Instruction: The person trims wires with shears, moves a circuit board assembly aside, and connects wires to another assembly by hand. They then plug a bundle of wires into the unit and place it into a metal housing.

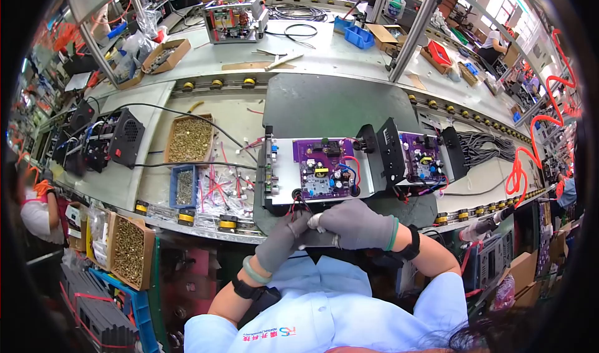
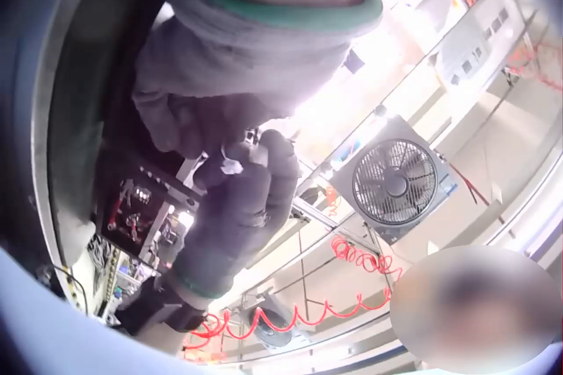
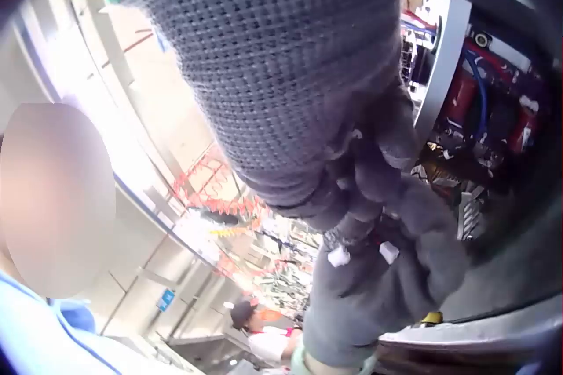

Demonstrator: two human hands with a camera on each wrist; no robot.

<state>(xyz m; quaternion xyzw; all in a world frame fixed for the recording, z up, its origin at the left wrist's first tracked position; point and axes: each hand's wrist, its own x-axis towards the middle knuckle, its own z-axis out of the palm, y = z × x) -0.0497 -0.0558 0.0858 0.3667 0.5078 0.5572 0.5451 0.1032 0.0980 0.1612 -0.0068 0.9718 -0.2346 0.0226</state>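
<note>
The purple circuit board [image 1: 321,169] sits in an open metal chassis [image 1: 284,194] on a dark, smooth mat [image 1: 331,106]. On the board's near side, the left hand [image 1: 279,244] and right hand [image 1: 355,225] meet in grey, coarse-knit gloves (both with green-edged cuffs). The fingers of both are curled and pinch small white pieces [image 3: 388,253]; which hand grips which piece cannot be told. Thin dark and red wires [image 1: 297,204] run from the board's near edge towards the gloves.

Right of the board stands a flat black panel [image 1: 392,153], its white marking too small to read. To the board's left are a cardboard box [image 1: 190,139] of brassy screws, a blue plastic tray [image 1: 184,186] of silvery ones and, nearer, a tangle of red-wired, clear-and-white leads [image 1: 221,187]. Nearer than the board, the pale blue shirt [image 1: 324,309] carries a red-and-blue logo (upside down here) with characters that appear to read 瑞升科技.
</note>
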